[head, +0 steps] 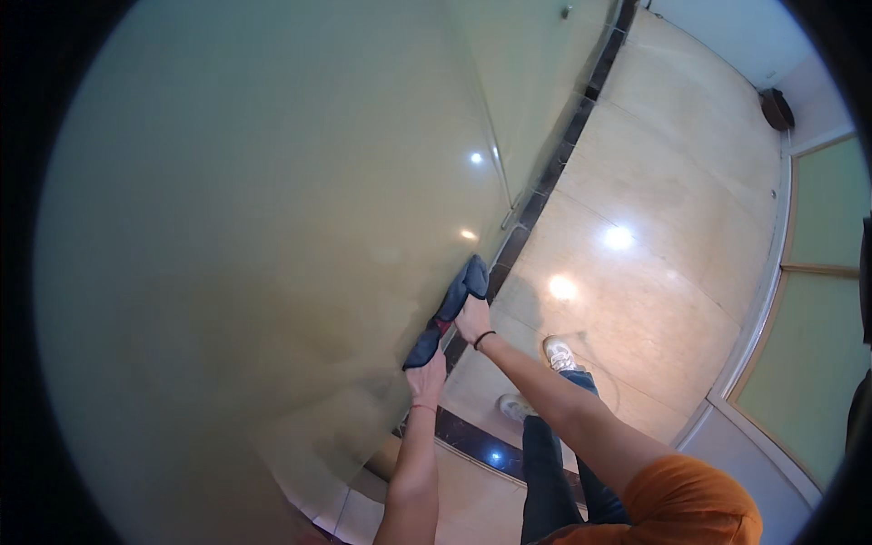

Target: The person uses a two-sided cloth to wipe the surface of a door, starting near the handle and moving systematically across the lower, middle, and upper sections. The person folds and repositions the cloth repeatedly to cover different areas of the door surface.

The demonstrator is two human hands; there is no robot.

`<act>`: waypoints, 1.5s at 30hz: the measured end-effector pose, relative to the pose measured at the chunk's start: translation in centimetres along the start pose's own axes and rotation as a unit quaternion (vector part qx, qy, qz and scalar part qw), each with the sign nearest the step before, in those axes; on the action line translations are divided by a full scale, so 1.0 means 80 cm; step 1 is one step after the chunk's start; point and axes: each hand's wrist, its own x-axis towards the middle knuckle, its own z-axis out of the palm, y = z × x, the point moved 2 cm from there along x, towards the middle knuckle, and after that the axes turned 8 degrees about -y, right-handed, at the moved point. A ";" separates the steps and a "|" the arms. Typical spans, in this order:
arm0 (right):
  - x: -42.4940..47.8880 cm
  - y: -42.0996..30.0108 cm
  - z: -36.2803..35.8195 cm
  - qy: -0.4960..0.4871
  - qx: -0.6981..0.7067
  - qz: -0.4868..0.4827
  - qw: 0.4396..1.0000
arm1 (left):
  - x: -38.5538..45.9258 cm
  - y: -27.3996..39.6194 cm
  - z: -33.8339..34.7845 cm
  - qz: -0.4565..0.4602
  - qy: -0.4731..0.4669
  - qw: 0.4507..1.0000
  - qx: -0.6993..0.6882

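Observation:
A dark blue-grey cloth (449, 300) with a reddish patch near its middle lies along the lower part of a frosted glass panel (272, 204). My right hand (473, 320), with a black band at the wrist, grips the cloth's upper stretch. Lower down, my left hand (427, 378) has hold of its other end, and a thin reddish string circles that wrist. The cloth covers most of the fingers of both hands. Between the cloth and the glass, the exact contact is hidden.
Dark stone edging (538, 197) runs along the glass base beside the beige tiled floor (654, 170). A small metal fitting (507, 218) sits at a glass seam. At right stand framed greenish panels (793, 340), with a dark brown container (777, 109) beyond. My shoes (560, 353) are on the tiles.

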 end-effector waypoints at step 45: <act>-0.092 -0.042 0.153 -0.031 -0.111 -0.751 0.650 | -0.153 -0.101 0.088 -0.258 0.561 0.775 0.133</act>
